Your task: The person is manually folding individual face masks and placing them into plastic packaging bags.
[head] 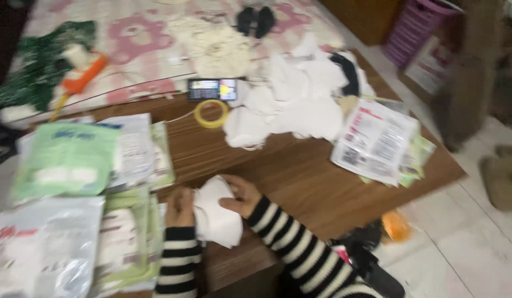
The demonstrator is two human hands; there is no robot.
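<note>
Both my hands hold a white folded cloth piece (216, 215) at the near edge of a low brown wooden table (300, 171). My left hand (180, 207) grips its left side. My right hand (242, 196) pinches its upper right side. Both arms wear black-and-white striped sleeves. A pile of more white cloth pieces (297, 105) lies at the far side of the table.
Green and white plastic packets (74, 160) are stacked on the left. A yellow tape roll (212, 113) and a phone (213, 89) lie mid-table. Printed packets (374, 140) sit at right. A pink patterned bed (156, 38) lies behind, a purple basket (416, 30) top right.
</note>
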